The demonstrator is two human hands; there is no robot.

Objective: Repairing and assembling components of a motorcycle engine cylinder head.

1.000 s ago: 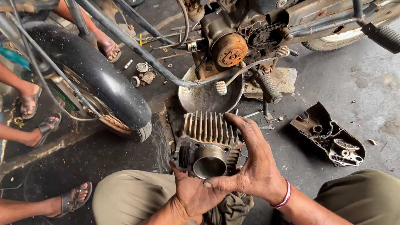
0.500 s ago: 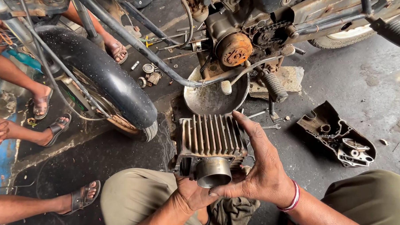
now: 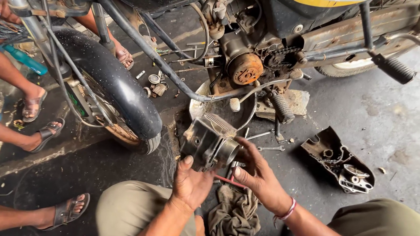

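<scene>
Head view: the left hand (image 3: 189,182) grips the finned engine cylinder (image 3: 209,140) from below, and the right hand (image 3: 257,173) cups its open end, fingers spread. It hangs above the rag (image 3: 234,216), near the front tyre (image 3: 113,89). Best supported underneath, fingers off the fins.

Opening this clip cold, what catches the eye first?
At centre, the left hand and right hand hold a finned metal engine cylinder above a dirty rag. Just behind it stands a stripped motorcycle, its rusty round engine cover exposed, over a metal pan. A black front tyre curves at left.
</scene>
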